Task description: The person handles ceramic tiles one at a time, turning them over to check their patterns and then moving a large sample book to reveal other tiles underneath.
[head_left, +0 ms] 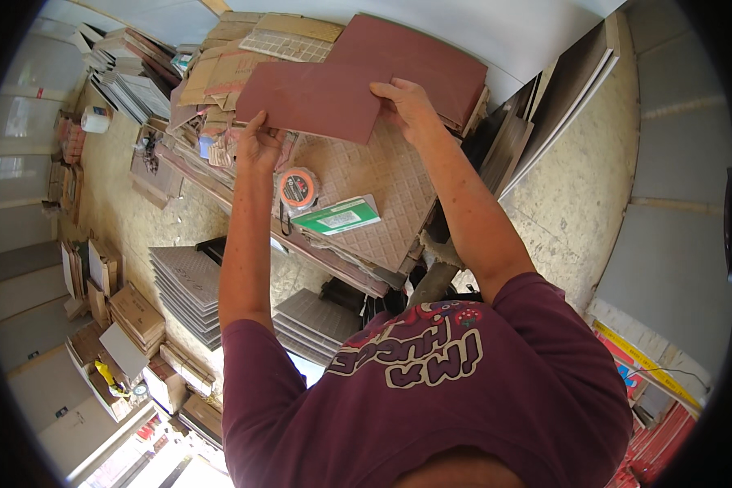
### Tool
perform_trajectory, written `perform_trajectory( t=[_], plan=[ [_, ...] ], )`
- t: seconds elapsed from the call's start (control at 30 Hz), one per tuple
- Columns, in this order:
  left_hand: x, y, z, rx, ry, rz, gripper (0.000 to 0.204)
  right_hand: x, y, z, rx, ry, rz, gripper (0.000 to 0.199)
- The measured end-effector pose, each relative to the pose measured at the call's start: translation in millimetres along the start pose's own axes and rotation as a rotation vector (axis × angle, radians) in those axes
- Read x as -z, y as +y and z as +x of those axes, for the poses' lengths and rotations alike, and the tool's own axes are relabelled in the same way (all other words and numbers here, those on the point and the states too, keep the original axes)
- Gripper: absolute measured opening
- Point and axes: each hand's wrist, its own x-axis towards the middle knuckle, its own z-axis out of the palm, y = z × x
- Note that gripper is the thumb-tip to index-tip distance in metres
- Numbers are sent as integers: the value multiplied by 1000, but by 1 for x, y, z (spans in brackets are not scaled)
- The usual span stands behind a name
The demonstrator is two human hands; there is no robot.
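A flat reddish-brown rectangular tile [313,98] is held up between my two hands over the stack in front of me. My left hand [259,145] grips its lower left corner, thumb on the near face. At the upper right corner my right hand [405,107] is closed on it, thumb on top and the other fingers partly hidden behind. Behind it lies a larger reddish-brown tile [431,65], partly covered. Below the held tile, a tape measure [298,189] with an orange face and a green-and-white booklet [337,215] rest on a beige ridged tile [382,180].
Torn cardboard [220,73] and a mesh-patterned sheet [281,45] lie left of the large tile. Large dark panels [565,93] lean at the right. Stacks of grey tiles [189,285] stand on the floor at left, with boxes [136,313] beyond. A white bucket [96,119] sits farther off.
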Motion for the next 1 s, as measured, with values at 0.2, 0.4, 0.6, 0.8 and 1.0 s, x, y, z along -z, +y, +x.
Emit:
perform_trajectory(
  t=[0.2,0.4,0.6,0.8,1.0],
  plan=[
    [-26,-13,-22,41,-90,-83,25,1,1,-1,44,-71,59,21],
    [-34,-23,-38,118,-278,80,24,-4,2,-4,66,-77,85,23],
    [-32,-7,-29,0,-194,185,24,-15,0,-8,15,-192,71,25],
    [-8,40,13,-76,-181,201,23,-13,0,-7,-64,-170,33,28],
    [-10,67,75,-118,47,43,22,-14,-2,-9,-47,-168,-22,35]
  ],
)
